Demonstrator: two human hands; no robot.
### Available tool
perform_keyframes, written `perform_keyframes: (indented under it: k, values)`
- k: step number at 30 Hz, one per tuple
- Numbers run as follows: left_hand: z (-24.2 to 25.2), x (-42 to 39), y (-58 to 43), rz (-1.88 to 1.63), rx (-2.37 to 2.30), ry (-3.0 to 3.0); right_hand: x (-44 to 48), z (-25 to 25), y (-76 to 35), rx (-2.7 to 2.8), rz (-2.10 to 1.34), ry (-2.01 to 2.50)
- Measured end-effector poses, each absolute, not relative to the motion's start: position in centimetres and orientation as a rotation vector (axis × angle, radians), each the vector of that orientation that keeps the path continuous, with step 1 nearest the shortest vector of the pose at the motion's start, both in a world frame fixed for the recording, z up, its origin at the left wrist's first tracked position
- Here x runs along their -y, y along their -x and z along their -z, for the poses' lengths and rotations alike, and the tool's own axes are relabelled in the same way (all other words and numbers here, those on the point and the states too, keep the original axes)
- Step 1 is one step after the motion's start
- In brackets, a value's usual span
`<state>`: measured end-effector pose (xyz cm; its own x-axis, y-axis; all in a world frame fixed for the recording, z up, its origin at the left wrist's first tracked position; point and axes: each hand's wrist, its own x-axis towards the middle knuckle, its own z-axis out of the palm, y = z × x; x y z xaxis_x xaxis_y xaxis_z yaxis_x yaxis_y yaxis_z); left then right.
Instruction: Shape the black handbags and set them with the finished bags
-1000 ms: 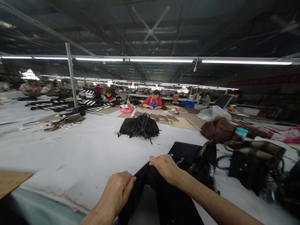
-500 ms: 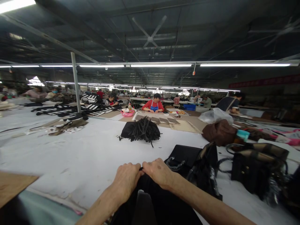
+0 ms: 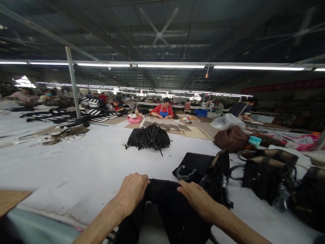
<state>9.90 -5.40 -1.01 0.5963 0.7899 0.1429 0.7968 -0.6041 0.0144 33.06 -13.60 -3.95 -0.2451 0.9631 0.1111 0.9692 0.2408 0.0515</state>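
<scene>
A piece of black fabric or bag [image 3: 175, 206] hangs at the near edge of the white table [image 3: 76, 169], over something pale beneath it. My left hand [image 3: 134, 189] is closed on its upper left edge, fingers curled. My right hand [image 3: 196, 196] grips its upper right side, with the thumb and fingertips at the rim. The black top edge stretches between the two hands. What lies under the fingers is hidden.
Black bags [image 3: 269, 173] with plastic-wrapped handles stand at the right. Ahead lies a bundle of black strips [image 3: 152, 136]. A brown cloth [image 3: 230, 139] and a teal-lidded jar [image 3: 254, 142] sit farther right. A person in red [image 3: 164, 110] works across the table.
My hands were together at the middle of the black edge; now they are apart, the right one farther right. The view has shifted slightly.
</scene>
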Motion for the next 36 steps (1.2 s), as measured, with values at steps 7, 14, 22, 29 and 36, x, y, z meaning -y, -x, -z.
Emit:
perform_keyframes:
  k: [7, 14, 22, 29, 36]
  values:
    - [1.2, 5.0, -9.5, 0.341, 1.314, 2.859, 13.5, 5.6, -33.2, 2.326, 0.447, 2.066]
    - [1.0, 4.2, -8.2, 0.348, 1.446, 2.837, 11.1, 3.2, -32.2, 2.477, 0.520, 1.919]
    - [0.4, 5.9, -10.1, 0.337, 1.653, 2.811, 10.3, 4.0, -32.3, 2.299, 0.471, 2.084]
    - [0.9, 8.1, -8.7, 0.325, 1.710, 2.983, 15.3, 3.3, -34.1, 1.898, -0.296, 2.098]
    - [1.3, 9.9, -7.3, 0.239, 1.748, 3.038, 17.5, 4.9, -34.3, 1.714, -0.473, 2.032]
